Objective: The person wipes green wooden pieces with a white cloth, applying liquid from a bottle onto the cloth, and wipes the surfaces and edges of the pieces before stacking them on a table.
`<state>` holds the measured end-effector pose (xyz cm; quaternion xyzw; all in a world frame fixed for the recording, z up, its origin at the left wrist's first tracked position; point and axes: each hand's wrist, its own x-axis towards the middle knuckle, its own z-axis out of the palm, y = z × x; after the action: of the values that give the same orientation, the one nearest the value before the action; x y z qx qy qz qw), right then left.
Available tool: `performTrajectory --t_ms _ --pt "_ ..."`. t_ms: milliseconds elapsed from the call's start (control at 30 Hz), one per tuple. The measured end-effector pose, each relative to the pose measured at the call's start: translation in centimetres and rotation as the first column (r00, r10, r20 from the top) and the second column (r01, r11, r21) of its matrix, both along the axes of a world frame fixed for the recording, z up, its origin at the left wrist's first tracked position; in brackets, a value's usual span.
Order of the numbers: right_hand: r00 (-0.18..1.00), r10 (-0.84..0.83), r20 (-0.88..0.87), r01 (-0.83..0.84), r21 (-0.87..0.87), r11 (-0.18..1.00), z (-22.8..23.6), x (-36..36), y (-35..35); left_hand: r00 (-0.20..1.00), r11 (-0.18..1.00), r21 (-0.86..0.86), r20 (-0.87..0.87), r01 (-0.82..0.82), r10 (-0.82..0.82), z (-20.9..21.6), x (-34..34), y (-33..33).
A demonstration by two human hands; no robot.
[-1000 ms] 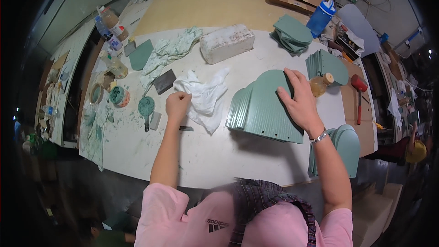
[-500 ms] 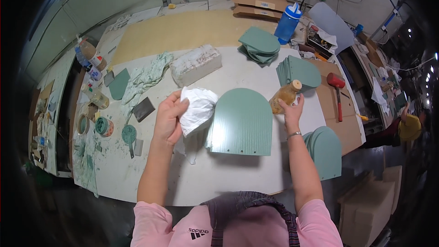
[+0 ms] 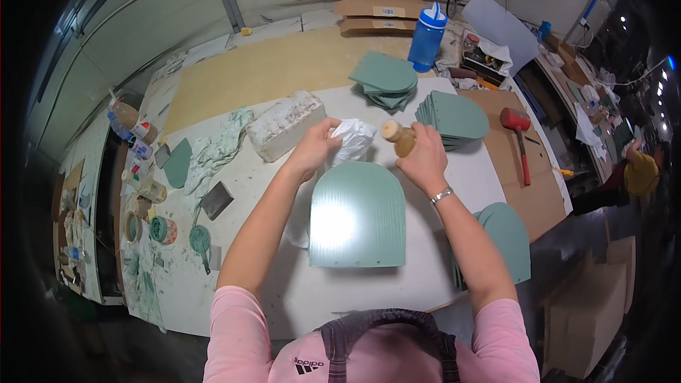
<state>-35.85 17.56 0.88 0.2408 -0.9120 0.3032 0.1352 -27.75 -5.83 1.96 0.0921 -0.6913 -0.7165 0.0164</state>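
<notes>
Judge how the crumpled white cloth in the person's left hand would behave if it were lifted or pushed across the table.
The white cloth bunches in soft folds in the left hand, so it is probably floppy and light. Pushed, it would likely crumple or drag rather than slide whole. Unlike the small bottle in the right hand, it seems unlikely to roll.

One head-worn fisheye view looks steeply down, close above the white worktable (image 3: 234, 191), edges bending outward.

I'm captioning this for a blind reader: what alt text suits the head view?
Over a white table, the left hand holds a crumpled white cloth beside a small brown bottle in the right hand, above a green arched panel.
</notes>
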Motion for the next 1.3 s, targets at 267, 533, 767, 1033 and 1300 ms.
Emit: performTrajectory --t_ms 267,533,767,1033,1300 --pt "0.963 0.197 -0.187 -0.108 0.401 0.910 0.0 -2.3 -1.2 0.992 0.978 0.189 0.074 0.088 -0.104 -2.3 -2.4 0.8" --pt "0.896 0.299 -0.329 -0.091 0.522 0.848 0.1 -2.6 -1.4 0.988 0.949 0.312 0.126 0.043 -0.086 -4.1 -3.2 1.1" --pt "0.914 0.272 -0.301 -0.045 0.590 0.806 -0.3 -2.5 -1.7 0.990 0.943 0.331 0.121 0.028 -0.072 -5.3 -3.4 0.9" --pt "0.999 0.023 -0.045 -0.009 0.286 0.958 -2.3 -2.8 -1.0 0.992 0.904 0.428 0.116 -0.008 -0.046 -3.6 -2.2 1.3" --pt "0.947 -0.028 0.319 0.142 -0.341 0.929 -6.9 -0.9 2.2 0.992 0.975 0.222 -0.129 0.014 0.015 1.3 3.7 -3.8"
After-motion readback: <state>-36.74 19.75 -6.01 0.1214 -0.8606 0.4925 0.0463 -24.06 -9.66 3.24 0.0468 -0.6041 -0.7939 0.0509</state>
